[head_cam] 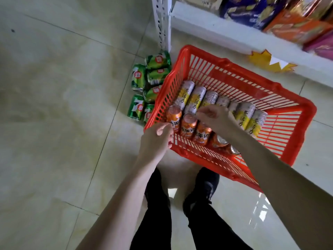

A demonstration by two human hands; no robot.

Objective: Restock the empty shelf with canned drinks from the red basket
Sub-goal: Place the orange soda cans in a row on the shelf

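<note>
Red plastic fills my view: the red basket [270,98] sits on the tiled floor [54,105] at about one o'clock from my feet, just beside the white shelf [225,33]. Inside it, a row of orange cans [188,125] lies along the near wall, and a row of tall yellow-and-silver cans [196,98] lies behind them. My right hand [214,118] hangs over the orange cans with fingers curled narrow; whether it grips one yet I cannot tell. My left hand [156,139] is at the basket's nine o'clock corner, fingers loosely bent beside the rim, holding nothing that I can see. Green cans [144,87] lie on the floor just outside the basket at ten o'clock, near the shelf upright [162,22].
</note>
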